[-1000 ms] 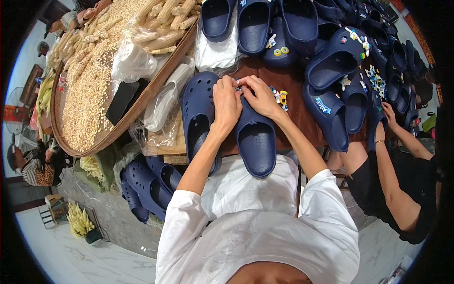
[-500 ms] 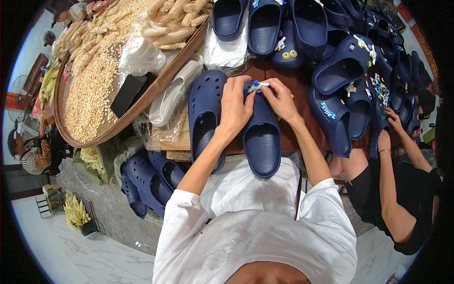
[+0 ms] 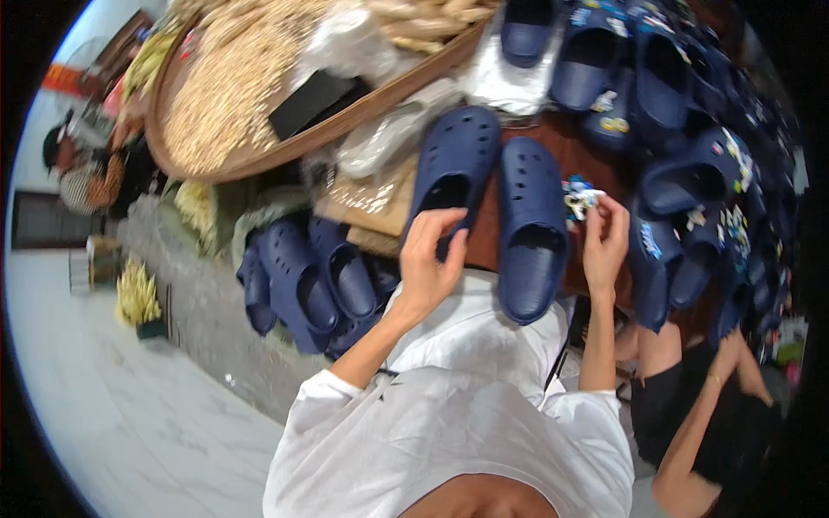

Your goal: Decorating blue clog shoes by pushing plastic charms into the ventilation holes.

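Two navy blue clogs lie side by side on a brown table (image 3: pixel 596 164) in front of me, the left clog (image 3: pixel 453 173) and the right clog (image 3: pixel 531 220). My left hand (image 3: pixel 432 259) hovers with fingers apart at the heel end of the left clog, holding nothing. My right hand (image 3: pixel 604 237) is beside the right clog, fingers pinched on a small colourful shoe charm (image 3: pixel 577 197).
A big round woven tray (image 3: pixel 259 104) of grain and dried roots sits at the upper left. More navy clogs (image 3: pixel 656 78) crowd the far and right side. Other clogs (image 3: pixel 302 276) hang below the table edge. Another person in black (image 3: pixel 708 414) works at my right.
Both hands have come off the right clog. My left hand moved left to the left clog's heel; my right hand moved right, carrying the small charm.
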